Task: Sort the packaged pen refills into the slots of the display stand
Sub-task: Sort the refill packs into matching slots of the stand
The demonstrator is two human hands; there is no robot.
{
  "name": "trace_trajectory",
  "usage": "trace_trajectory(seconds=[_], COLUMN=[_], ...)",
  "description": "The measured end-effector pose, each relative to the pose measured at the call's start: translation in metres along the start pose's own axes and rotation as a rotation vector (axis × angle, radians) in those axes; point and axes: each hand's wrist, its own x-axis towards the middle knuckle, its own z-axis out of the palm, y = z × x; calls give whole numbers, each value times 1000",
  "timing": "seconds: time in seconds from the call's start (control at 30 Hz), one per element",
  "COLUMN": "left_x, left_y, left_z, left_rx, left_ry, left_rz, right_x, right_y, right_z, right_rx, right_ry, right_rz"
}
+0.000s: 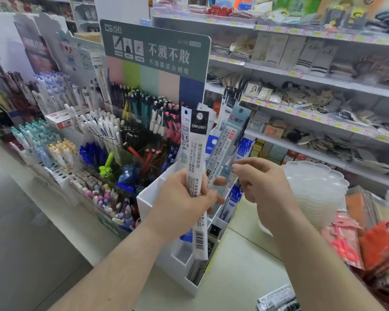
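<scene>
Head view looks down on two bare forearms reaching over a pale counter [245, 261] toward a white display stand [154, 198] with partitioned slots. Left hand [184, 203] grips a bunch of packaged pen refills [194, 167] around their middle, its fingers [212, 195] curled round the packs and the thumb lying across the front; the packs stand nearly upright, their hanger tabs fanned out above the hand and their barcoded lower ends hanging below it, over the stand's near slots. Among the bunch are a white pack marked 0.5, a black-topped pack and a pale blue-grey pack [228, 140] that leans out to the right. Right hand [263, 182] sits just beside the bunch, its fingers bent and the tips of thumb and forefinger meeting at the lower edge of the blue-grey pack, seemingly pinching it, though blur makes the contact hard to confirm. More blue refill packs [233, 198] already stand in the slots along the far right side of the stand, and a dark pack [197, 271] lies in the nearest slot. Behind the stand rise racks of pens [103, 129] under a green sign [157, 48]; a stack of translucent scalloped trays [319, 189] sits to the right, and shelves [312, 79] of small goods fill the background.
</scene>
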Motion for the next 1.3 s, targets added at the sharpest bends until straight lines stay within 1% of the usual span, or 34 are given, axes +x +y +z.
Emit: trace_trajectory(seconds=[0.03,0.07,0.1,0.13,0.2,0.27,0.4,0.5,0.57,0.6,0.67,0.77,0.83,0.97,1.03,1.07,1.13,1.23,1.3], left_x=[0,1,1,2,3,5,9,11,11,10,10,10,10,10,9,8,7,4,2], left_y=[-1,-2,-3,-5,-6,-7,-8,-7,-5,-4,-3,-3,-4,-5,-5,-5,-6,-5,-4], left_z=[4,9,12,15,17,17,11,2,-5,-8,-14,-17,-18,-20,-20,-20,-20,-19,-18], left_rx=[2,9,23,34,26,-5,-33,-6,7,22,36,42,64,98,94,94,98,97,94], left_ry=[-23,-46,-63,-71,-68,-17,101,159,188,196,213,231,223,212,209,206,193,153,128], left_rz=[-22,-44,-69,-93,-128,-149,-152,-137,-120,-110,-96,-82,-71,-48,-38,-35,-33,-31,-20], right_x=[-6,-10,-14,-16,-18,-15,-7,1,5,6,6,9,14,26,32,34,38,44,48], right_y=[-9,-15,-18,-19,-16,-10,-6,-3,3,7,20,40,52,71,81,85,92,96,96], right_z=[0,0,0,1,1,-2,-16,-29,-35,-37,-40,-35,-29,-19,-16,-15,-12,-5,-1], right_rx=[106,123,87,26,-85,-79,225,467,530,486,321,114,11,-280,-451,-533,-648,-707,-716], right_ry=[-100,-163,-182,-162,-72,3,127,152,160,166,169,127,65,-140,-170,-159,-80,48,32], right_rz=[29,33,7,-36,-108,-102,17,112,165,169,147,152,197,197,165,131,72,64,74])
